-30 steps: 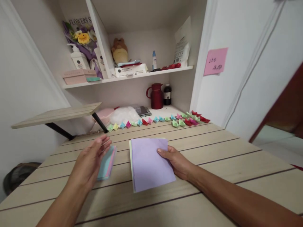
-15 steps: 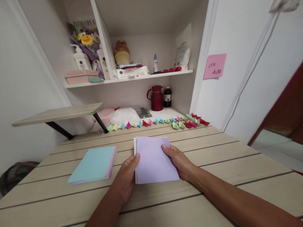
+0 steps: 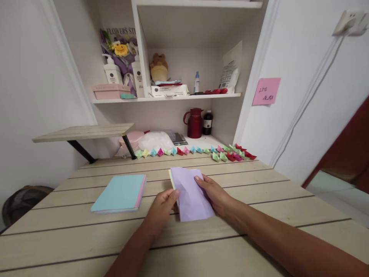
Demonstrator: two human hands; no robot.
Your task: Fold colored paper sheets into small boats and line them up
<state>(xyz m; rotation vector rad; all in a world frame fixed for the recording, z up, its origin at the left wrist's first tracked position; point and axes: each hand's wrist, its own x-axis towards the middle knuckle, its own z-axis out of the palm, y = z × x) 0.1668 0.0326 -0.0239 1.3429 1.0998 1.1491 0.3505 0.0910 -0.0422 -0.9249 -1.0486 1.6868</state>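
Observation:
Between my hands is a small stack of square coloured paper (image 3: 191,196), lavender on top with a pale green edge showing behind its left side. My left hand (image 3: 164,204) pinches the stack's left edge, thumb in front. My right hand (image 3: 215,192) grips the right side, its thumb pressed on the lavender face and the fingers behind it. The top sheet bows and creases slightly. On the table to the left lies a second stack of paper (image 3: 119,193), light blue on top with pink and lavender edges below.
Several small folded paper boats (image 3: 186,150) line the table's (image 3: 259,238) back edge, clustered at the right. Behind stand a red jug (image 3: 195,123) and a dark bottle (image 3: 207,123). A small raised wooden shelf (image 3: 83,132) stands at the left.
The held stack has turned and flexed, and now looks narrower. My left hand has shifted right and pinches its edge. The view has tilted up a little.

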